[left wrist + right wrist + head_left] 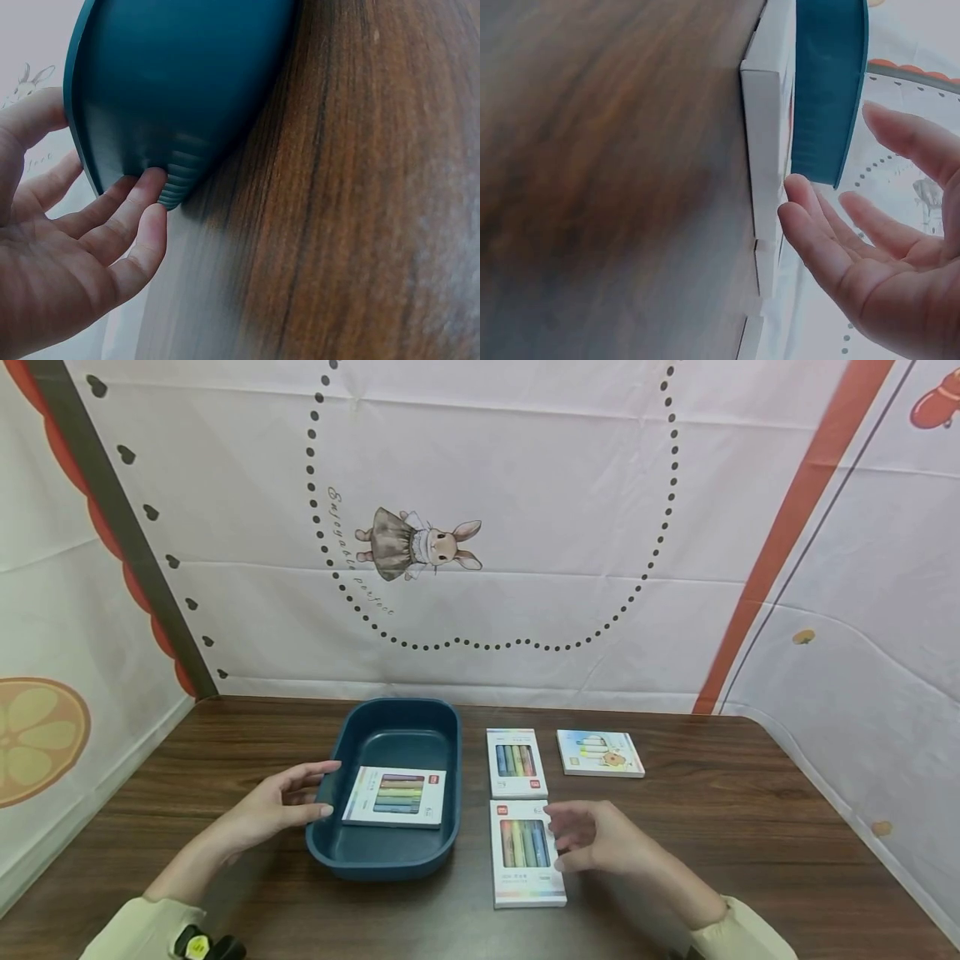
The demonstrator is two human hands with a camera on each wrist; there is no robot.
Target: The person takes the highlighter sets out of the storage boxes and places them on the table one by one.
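White card, with a window showing coloured sticks, is used for the nearer flat box, laid face up on the brown wood-grain table. Just off its three o'clock edge, the right hand is held with fingers loosely bent and nothing grasped; whether the edge is touched cannot be told. The box should prove light and fairly stiff, its smooth card a little slippery; it is best taken by the two long edges, with the window, probably the weak part, left unpressed.

At ten o'clock from that box stands a dark teal, round-cornered, plastic-looking tub. At the tub's nine o'clock side the left hand is rested, relaxed fingertips against the outer wall, nothing clenched. A light, rigid body is suggested, and the surest purchase would be given by the ribbed patch. Inside, a white box with a striped window is laid face up.

At three o'clock from the tub, another white windowed box is set end to end with the nearer one. Beyond its three o'clock side, a thin white box with a pale-blue picture cover is placed. Behind everything, a rabbit-printed white cloth is hung.
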